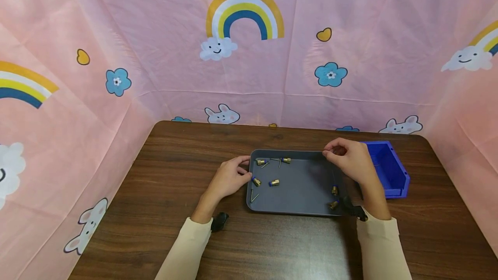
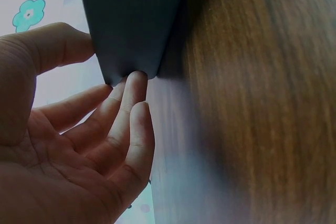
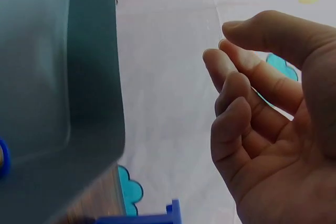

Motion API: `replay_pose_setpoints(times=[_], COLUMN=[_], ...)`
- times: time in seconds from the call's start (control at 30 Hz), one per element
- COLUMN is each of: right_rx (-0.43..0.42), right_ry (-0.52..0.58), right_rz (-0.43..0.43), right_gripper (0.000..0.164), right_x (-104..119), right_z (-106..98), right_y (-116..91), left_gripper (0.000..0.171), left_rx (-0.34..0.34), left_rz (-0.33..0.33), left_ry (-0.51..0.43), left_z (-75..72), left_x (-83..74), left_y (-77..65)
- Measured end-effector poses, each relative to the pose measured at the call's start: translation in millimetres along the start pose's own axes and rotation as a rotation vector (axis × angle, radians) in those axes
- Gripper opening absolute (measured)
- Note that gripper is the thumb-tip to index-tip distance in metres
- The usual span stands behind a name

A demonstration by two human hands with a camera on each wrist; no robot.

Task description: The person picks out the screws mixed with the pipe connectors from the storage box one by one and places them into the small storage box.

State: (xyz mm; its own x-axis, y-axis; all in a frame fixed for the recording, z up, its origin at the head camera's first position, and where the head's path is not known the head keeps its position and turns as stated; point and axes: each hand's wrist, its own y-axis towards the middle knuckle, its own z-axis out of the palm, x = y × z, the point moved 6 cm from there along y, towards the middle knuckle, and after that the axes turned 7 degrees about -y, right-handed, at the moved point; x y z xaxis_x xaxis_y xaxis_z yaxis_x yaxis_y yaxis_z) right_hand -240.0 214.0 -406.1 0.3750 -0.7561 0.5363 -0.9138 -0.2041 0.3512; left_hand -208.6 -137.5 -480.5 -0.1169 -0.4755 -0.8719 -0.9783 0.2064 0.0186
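A shallow grey tray (image 1: pixel 303 202) lies on the table. My left hand (image 1: pixel 230 178) holds its left side near the far corner; in the left wrist view the thumb touches the rim of the tray (image 2: pixel 131 19) and the fingers curl at its end. My right hand (image 1: pixel 352 159) is over the far right corner. In the right wrist view, the right hand (image 3: pixel 268 108) appears apart from the tray (image 3: pixel 94 66), loosely curled, with nothing visible between thumb and fingers. Brass push-in fittings with blue collars, such as one fitting (image 1: pixel 274 182), and thin metal pins (image 1: pixel 253 196) lie inside the tray.
A blue plastic bin (image 1: pixel 389 172) stands right of the tray, partly behind the right forearm. The brown wooden table (image 1: pixel 186 163) is bordered at the back and sides by a pink patterned cloth (image 1: pixel 253 77).
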Motion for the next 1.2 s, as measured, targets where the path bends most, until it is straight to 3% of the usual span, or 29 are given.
replay_pose_setpoints(times=[0.23, 0.6, 0.97, 1.2], right_rx=[0.074, 0.263, 0.53, 0.629], right_ry=[0.052, 0.108, 0.288, 0.326], right_rz=[-0.043, -0.233, -0.472, -0.579], right_gripper=[0.007, 0.01, 0.012, 0.011], right_x=[17.7, 52.8, 87.4, 102.9], right_z=[16.3, 55.3, 99.4, 121.6], right_y=[5.1, 16.3, 20.1, 21.1], left_gripper=[0.054, 0.053, 0.054, 0.055], left_rx=[0.004, 0.005, 0.005, 0.008], left_rz=[0.004, 0.01, 0.007, 0.002], left_ry=[0.001, -0.005, -0.002, -0.002], left_z=[0.4, -1.2, -0.9, -1.3], left_x=[1.2, -1.6, -0.3, -0.5], left_y=[1.2, 0.5, 0.6, 1.0])
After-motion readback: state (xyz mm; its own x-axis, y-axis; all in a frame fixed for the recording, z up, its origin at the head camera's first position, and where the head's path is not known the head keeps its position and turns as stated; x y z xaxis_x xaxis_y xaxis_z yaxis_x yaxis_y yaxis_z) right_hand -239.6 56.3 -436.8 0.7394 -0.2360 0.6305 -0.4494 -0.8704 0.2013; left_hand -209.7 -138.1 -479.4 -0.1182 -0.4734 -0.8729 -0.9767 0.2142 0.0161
